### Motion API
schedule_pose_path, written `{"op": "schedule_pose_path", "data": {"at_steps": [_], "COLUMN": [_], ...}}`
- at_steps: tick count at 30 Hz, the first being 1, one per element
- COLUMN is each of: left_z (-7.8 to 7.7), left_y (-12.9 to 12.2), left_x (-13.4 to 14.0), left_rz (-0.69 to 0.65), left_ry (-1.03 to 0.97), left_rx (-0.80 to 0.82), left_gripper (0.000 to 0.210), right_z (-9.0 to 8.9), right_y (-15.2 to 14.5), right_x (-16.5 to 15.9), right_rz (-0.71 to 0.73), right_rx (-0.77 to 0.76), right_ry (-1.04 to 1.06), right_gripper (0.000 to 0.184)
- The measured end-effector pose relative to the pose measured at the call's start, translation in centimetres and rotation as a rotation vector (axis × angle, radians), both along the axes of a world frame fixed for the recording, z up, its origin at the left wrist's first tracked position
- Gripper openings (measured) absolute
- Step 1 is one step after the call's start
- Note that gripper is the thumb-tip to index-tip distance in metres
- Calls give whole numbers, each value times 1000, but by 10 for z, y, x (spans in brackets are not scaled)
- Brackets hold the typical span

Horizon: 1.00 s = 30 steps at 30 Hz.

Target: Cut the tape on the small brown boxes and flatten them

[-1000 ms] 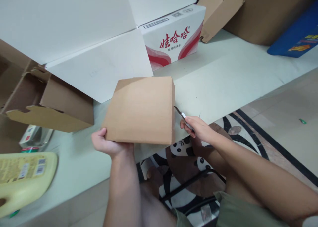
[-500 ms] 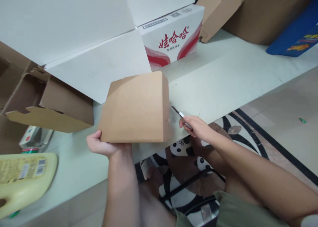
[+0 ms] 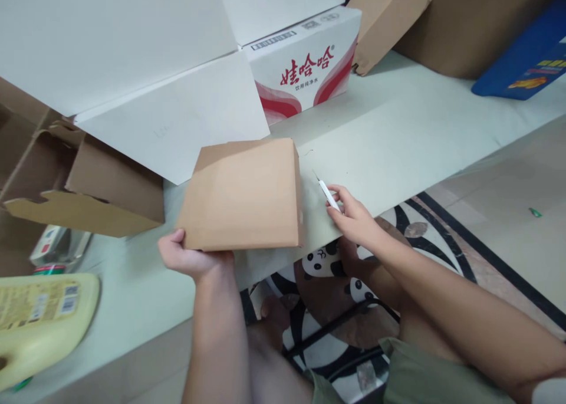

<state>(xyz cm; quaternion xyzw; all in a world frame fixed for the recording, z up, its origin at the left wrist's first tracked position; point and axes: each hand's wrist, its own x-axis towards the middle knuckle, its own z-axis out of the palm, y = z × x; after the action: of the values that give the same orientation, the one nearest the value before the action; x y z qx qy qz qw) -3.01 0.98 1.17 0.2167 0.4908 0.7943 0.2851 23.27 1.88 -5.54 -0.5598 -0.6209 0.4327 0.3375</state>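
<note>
My left hand (image 3: 192, 259) grips a plain brown cardboard box (image 3: 243, 197) by its near left corner, thumb on the top face and the other fingers hidden underneath. The box is held over the table, its right side facing my other hand. In my right hand (image 3: 351, 215) is a white-handled utility knife (image 3: 328, 193), its thin blade out and pointing up and left. The blade is apart from the box, a short way to its right.
A white carton with red lettering (image 3: 305, 68) stands behind the box on the pale table (image 3: 398, 121). Brown cardboard inserts (image 3: 115, 180) and a yellow bottle (image 3: 48, 327) are at the left. At the right back stands a blue container (image 3: 522, 68).
The knife has turned in my right hand, with its tip now higher and pointing more upward. The box has tilted slightly, its far edge appearing lower.
</note>
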Motion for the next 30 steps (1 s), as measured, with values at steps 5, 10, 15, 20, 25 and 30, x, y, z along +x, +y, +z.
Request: {"op": "schedule_pose_path", "data": {"at_steps": [5,10,15,20,25,30], "left_z": [-2,-2,-5,-6,-10,-9], "left_y": [1,2,4,5,4,4], "left_x": [-2,0,-1,-2,1,10], "left_rz": [79,65,16,-38,-76,-61], "left_ry": [-88,-109,-47,-82,-24,3], "left_rx": [13,-9,-33,-66,-100,-105], "left_gripper": [19,17,20,23,23,25], "right_z": [-8,-7,-1,5,3,1], "right_y": [2,-3,-6,-13,-15,-13], "right_x": [4,0,-4,-10,-11,-9], "right_rz": [13,26,149,335,283,240], "right_rx": [244,255,413,424,377,262], "right_ry": [-238,-373,-309,-133,-77,109], "right_gripper": [49,43,31,45,57,71]}}
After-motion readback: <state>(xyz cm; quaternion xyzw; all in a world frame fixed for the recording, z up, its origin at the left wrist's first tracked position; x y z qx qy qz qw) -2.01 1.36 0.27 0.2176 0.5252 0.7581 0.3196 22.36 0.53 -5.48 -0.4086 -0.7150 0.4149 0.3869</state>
